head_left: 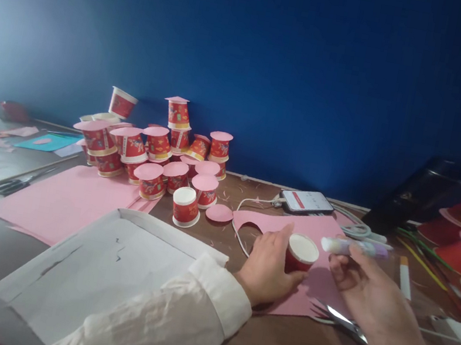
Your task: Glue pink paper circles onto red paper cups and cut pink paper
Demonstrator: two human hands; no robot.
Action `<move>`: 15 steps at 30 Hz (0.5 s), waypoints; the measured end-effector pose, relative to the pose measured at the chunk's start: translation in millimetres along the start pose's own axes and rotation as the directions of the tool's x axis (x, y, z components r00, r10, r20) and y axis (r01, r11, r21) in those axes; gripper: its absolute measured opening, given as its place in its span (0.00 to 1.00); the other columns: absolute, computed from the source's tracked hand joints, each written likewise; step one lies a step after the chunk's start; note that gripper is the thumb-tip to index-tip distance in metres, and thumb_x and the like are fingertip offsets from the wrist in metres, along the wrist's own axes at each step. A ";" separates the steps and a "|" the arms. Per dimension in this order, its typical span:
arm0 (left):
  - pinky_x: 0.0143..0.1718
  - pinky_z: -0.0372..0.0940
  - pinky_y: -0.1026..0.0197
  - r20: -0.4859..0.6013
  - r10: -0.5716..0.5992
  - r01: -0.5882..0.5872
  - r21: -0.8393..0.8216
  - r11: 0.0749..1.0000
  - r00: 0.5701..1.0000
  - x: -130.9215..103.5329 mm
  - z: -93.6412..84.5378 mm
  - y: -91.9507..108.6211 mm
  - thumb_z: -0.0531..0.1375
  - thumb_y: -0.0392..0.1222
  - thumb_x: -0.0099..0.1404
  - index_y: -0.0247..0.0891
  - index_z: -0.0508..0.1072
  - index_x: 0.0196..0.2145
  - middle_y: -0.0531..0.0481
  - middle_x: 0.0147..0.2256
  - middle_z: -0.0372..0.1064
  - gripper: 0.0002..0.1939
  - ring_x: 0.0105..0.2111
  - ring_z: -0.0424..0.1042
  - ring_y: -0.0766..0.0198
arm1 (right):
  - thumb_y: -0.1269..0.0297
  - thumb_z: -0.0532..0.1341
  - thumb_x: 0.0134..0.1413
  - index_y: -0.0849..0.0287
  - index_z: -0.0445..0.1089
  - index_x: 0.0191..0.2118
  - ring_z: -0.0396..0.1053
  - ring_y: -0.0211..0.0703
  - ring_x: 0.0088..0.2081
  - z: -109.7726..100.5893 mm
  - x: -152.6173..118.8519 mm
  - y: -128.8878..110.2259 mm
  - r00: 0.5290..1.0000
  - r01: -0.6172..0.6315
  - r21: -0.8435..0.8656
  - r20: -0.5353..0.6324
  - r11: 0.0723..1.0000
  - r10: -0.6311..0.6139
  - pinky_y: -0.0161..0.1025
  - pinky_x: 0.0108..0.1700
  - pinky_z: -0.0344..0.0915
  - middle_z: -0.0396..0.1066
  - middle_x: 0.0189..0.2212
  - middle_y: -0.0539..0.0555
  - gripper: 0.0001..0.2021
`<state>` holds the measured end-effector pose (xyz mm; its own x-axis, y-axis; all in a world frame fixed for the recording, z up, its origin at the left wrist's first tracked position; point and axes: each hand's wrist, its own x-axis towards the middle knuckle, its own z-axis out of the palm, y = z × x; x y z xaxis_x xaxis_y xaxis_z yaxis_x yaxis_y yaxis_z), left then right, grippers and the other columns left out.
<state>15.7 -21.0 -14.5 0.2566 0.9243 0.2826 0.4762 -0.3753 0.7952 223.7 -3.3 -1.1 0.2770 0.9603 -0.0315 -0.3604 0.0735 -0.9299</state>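
My left hand [268, 265] is wrapped round a red paper cup [302, 250], which stands upside down with its pale base upward. In my right hand [370, 292] a glue stick [353, 248] with a purple-white barrel lies sideways, its white end pointing at the cup. Beneath both hands is a cut sheet of pink paper [318, 230]. Scissors [340, 320] lie under my right wrist, partly hidden. A pink paper disc [220, 213] rests left of the sheet, beside another upturned red cup [185, 207] without a disc.
Red cups topped with pink discs [156, 141] stand stacked at the back left. Pink sheets [69, 198] and a large white sheet [106, 269] cover the left side. A phone [308, 201] with a cable lies behind my hands. A dark bottle [420, 194] leans at the right.
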 end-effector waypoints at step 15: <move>0.65 0.65 0.34 0.029 0.024 -0.025 0.051 0.998 0.999 2.6 -3.0 2.0 0.73 0.48 0.63 0.37 0.61 0.72 0.34 0.60 0.75 0.45 0.61 0.73 0.36 | 0.45 0.80 0.49 0.56 0.81 0.45 0.83 0.52 0.35 -3.4 -8.1 10.0 0.965 0.256 -0.378 0.040 0.890 -0.261 0.49 0.41 0.83 0.84 0.36 0.55 0.24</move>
<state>14.7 -19.2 -10.6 0.2919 0.9127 0.2860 0.5121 -0.4017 0.7592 220.9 -11.3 -11.4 0.3259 0.9179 0.2266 0.0873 0.2094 -0.9739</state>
